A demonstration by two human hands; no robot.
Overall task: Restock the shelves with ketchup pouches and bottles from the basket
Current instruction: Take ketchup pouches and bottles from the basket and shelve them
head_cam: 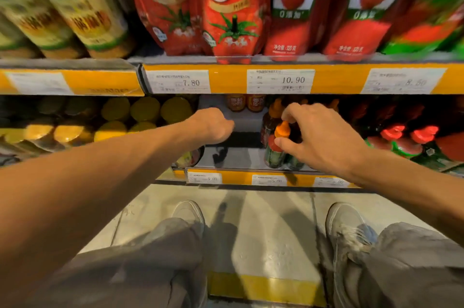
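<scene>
Two bare hands reach into the lower shelf [241, 154] as we crouch before it, grey trousers and pale shoes visible on the floor below. Our right hand [319, 137] curls its thumb and fingers around the orange-capped ketchup bottle [277, 143] standing at the front of the shelf, among other bottles of the same kind. Our left hand [213, 125] hovers over the bare gap beside them, its fingers curled under and hidden from us, so we cannot tell whether it holds anything. Two small jars [246, 102] stand at the back of that gap. Above, red ketchup pouches [226, 6] stand in a row on the upper shelf, over price tags [280, 81] reading 7.80 and 10.90. Yellow-lidded jars [145, 109] fill the shelf to the left.
</scene>
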